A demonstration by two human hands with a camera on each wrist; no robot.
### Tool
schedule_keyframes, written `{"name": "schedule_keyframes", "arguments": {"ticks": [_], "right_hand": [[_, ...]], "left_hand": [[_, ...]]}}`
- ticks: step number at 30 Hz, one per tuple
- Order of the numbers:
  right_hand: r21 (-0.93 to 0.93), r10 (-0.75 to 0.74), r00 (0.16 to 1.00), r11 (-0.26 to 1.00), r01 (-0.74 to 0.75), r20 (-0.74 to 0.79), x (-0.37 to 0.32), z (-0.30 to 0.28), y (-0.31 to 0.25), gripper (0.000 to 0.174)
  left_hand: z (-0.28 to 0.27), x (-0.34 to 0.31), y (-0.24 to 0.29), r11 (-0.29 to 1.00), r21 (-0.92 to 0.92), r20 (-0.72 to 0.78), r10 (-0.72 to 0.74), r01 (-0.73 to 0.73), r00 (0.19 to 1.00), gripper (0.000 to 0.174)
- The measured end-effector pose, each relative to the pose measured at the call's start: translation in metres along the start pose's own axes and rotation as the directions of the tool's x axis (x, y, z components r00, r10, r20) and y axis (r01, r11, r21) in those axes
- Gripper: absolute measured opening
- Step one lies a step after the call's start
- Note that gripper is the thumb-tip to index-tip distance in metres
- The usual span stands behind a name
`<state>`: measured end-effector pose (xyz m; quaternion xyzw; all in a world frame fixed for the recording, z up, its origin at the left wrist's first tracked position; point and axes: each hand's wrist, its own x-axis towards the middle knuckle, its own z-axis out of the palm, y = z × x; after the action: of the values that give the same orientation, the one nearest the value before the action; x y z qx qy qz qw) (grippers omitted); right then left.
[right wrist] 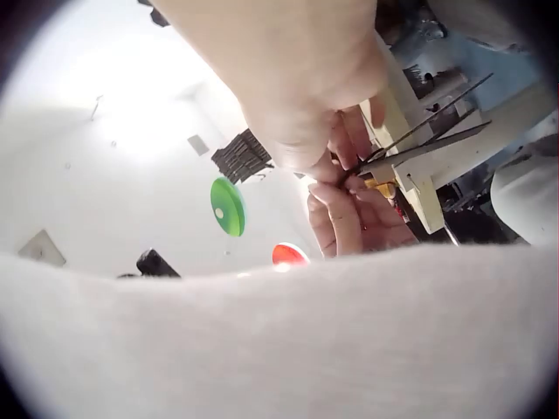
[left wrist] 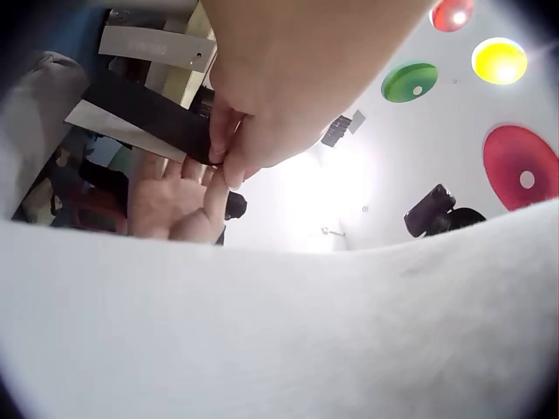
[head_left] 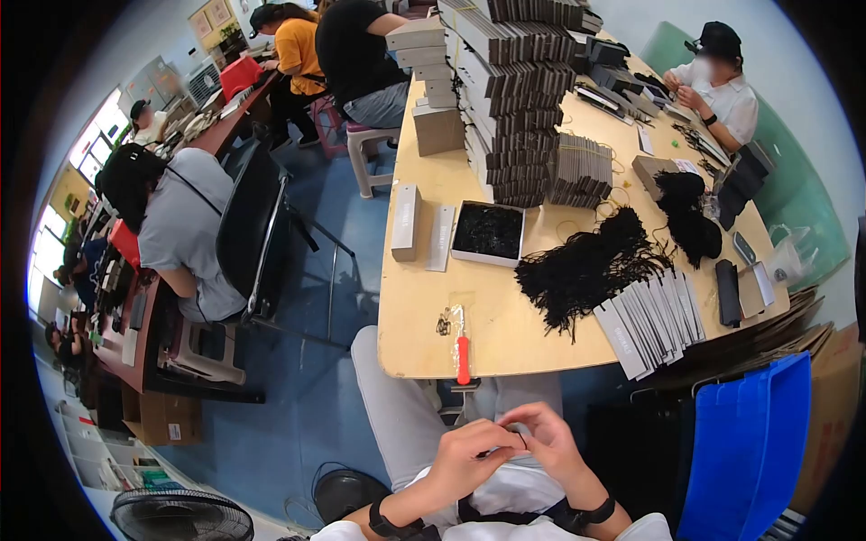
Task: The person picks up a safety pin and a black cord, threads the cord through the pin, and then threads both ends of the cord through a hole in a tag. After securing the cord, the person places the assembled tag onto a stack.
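Above the lap, my left hand (head_left: 474,455) and right hand (head_left: 550,442) meet at the fingertips, with a bit of black cord (head_left: 522,440) between them. In the left wrist view my left hand (left wrist: 279,96) pinches the end of a folded card (left wrist: 144,109), dark on one face and pale on the other. Behind it, the right hand (left wrist: 179,205) shows its palm. Seen edge-on in the right wrist view, the card (right wrist: 437,144) sticks out from the fingers. There the right hand (right wrist: 306,96) pinches at the corded end, partly hidden by its fingers.
On the table (head_left: 415,347) are a red-handled tool (head_left: 464,359), a box of black cords (head_left: 488,231), loose black cords (head_left: 586,270), fanned grey tags (head_left: 654,320) and tall card stacks (head_left: 514,108). A blue bin (head_left: 744,442) stands at the right. Other people sit around.
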<state>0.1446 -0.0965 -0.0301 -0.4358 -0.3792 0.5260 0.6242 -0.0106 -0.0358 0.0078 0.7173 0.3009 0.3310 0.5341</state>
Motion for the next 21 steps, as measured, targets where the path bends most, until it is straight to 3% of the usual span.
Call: {"name": "schedule_keyframes", "arguments": {"ticks": [2, 6, 8, 12, 14, 15, 16, 17, 18, 21], "right_hand": [[0.136, 0.187, 0.951, 0.965, -0.224, 0.245, -0.004, -0.011, 0.014, 0.036], [0.121, 0.183, 0.939, 0.967, -0.226, 0.292, -0.004, -0.004, 0.009, 0.038], [0.280, 0.176, 0.933, 0.922, -0.269, 0.315, -0.005, 0.000, 0.012, 0.040], [0.372, 0.237, 0.924, 0.863, -0.342, 0.301, -0.003, 0.003, 0.013, 0.043], [0.590, 0.122, 0.873, 0.692, -0.416, 0.473, -0.002, 0.000, 0.013, 0.046], [0.594, 0.122, 0.874, 0.689, -0.415, 0.470, -0.001, 0.001, 0.007, 0.046], [0.364, 0.138, 0.886, 0.875, -0.318, 0.442, -0.001, 0.003, -0.003, 0.051], [0.094, 0.145, 0.901, 0.975, -0.200, 0.410, -0.002, 0.005, -0.008, 0.056], [0.166, 0.123, 0.908, 0.965, -0.204, 0.401, -0.001, 0.005, -0.002, 0.063], [0.197, 0.212, 0.888, 0.929, -0.312, 0.408, -0.007, -0.002, 0.002, 0.057]], "left_hand": [[-0.005, 0.006, 0.006, 0.996, 0.045, 0.060, -0.085, 0.082, 0.995, 0.012], [-0.004, 0.009, 0.004, 0.992, 0.052, 0.074, -0.116, 0.112, 0.990, 0.014], [-0.005, 0.010, 0.008, 0.968, -0.043, 0.048, -0.246, 0.248, 0.968, 0.016], [-0.008, 0.011, 0.009, 0.958, -0.046, 0.032, -0.280, 0.282, 0.959, 0.015], [-0.016, 0.016, 0.014, 0.897, -0.116, 0.071, -0.421, 0.427, 0.904, 0.015], [-0.016, 0.017, 0.014, 0.895, -0.113, 0.074, -0.425, 0.431, 0.902, 0.015], [-0.016, 0.018, 0.012, 0.857, -0.300, 0.069, -0.419, 0.420, 0.905, 0.014], [-0.017, 0.020, 0.010, 0.787, -0.475, 0.063, -0.415, 0.393, 0.908, 0.014], [-0.022, 0.022, 0.006, 0.811, -0.425, 0.064, -0.416, 0.402, 0.907, 0.016], [-0.029, 0.027, 0.012, 0.828, -0.433, -0.020, -0.404, 0.356, 0.914, 0.020]]}}
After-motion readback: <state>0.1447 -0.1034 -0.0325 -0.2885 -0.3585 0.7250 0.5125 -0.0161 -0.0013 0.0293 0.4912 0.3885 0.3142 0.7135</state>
